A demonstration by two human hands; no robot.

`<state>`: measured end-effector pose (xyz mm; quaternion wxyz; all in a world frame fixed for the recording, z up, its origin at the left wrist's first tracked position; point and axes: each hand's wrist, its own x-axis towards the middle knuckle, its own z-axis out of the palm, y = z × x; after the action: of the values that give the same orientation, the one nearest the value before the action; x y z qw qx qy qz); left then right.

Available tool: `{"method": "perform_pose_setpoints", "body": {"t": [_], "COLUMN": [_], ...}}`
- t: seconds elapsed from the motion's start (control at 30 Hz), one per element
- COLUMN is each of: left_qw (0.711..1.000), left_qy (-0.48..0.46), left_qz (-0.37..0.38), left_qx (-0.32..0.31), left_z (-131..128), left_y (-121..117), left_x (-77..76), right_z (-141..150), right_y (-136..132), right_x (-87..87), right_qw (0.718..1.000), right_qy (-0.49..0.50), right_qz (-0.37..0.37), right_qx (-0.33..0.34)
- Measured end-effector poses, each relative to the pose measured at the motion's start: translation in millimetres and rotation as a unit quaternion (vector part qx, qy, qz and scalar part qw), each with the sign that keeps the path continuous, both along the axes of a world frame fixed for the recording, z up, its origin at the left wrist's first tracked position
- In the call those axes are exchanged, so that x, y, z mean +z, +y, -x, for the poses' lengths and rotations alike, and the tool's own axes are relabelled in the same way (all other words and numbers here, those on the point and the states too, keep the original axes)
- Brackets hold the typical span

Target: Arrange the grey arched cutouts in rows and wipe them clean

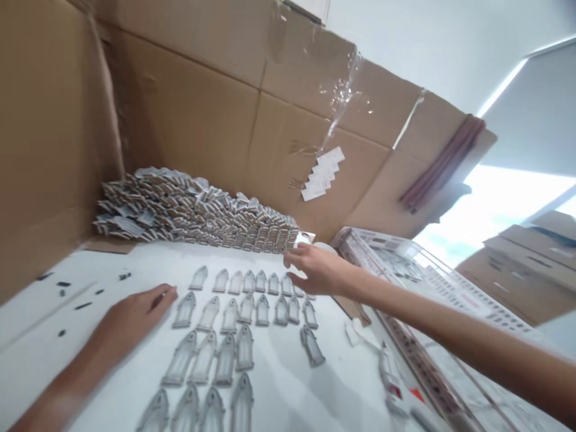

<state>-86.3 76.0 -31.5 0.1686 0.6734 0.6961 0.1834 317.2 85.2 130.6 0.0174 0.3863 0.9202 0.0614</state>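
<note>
Over the right end of the farthest row of pieces reaches my right hand (pixel 312 268), its thumb and fingers apart, with nothing visible between them. My left hand (pixel 139 309) rests on the white tabletop left of the rows, fingers curled against the thumb; whether the dark spot between them is a small part or shadow is unclear. Several grey, pointed, arch-shaped plastic pieces (pixel 245 348) lie flat in rows between my hands. One such piece (pixel 312 346) sits apart at the right. Small black parts (pixel 83 306) are scattered beyond my left hand.
A tall stack of similar pieces (pixel 193 210) stands against the cardboard wall (pixel 193 114). White labels (pixel 323 174) are stuck to that wall. Right of the rows lie a pen-like tool (pixel 390 378) and a patterned plastic crate (pixel 432 372). Cardboard boxes (pixel 522 264) stand farther right.
</note>
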Motion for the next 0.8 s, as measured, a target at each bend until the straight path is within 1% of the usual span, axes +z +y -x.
{"method": "perform_pose_setpoints", "body": {"t": [0.1,0.2,0.27,0.4,0.5,0.63,0.73,0.8], "left_qw": [1.0,0.999,0.999,0.998,0.999,1.0,0.999,0.999], "left_qy": [0.018,0.035,0.038,0.039,0.033,0.017,0.014,0.008], "left_qz": [0.007,0.018,0.02,0.02,0.022,0.014,0.02,0.033], "left_qx": [0.006,0.017,0.022,0.033,0.028,0.022,0.022,0.023], "left_z": [-1,-3,-4,-6,-8,-7,-4,-1], "left_y": [6,7,6,5,4,2,2,2], "left_x": [0.9,3.6,5.8,10.4,13.5,13.2,9.7,6.4], "right_z": [-39,-61,-68,-73,-73,-73,-77,-82], "right_y": [-42,-67,-74,-72,-68,-69,-64,-55], "right_x": [-27.6,-50.9,-64.2,-84.2,-92.9,-98.9,-97.4,-93.0], "right_qw": [0.995,0.979,0.968,0.962,0.961,0.962,0.963,0.964], "right_qy": [-0.022,-0.008,0.008,0.013,0.007,0.011,0.03,0.051], "right_qz": [0.086,0.188,0.228,0.247,0.251,0.251,0.256,0.25], "right_qx": [-0.035,-0.082,-0.106,-0.115,-0.113,-0.103,-0.081,-0.072]}}
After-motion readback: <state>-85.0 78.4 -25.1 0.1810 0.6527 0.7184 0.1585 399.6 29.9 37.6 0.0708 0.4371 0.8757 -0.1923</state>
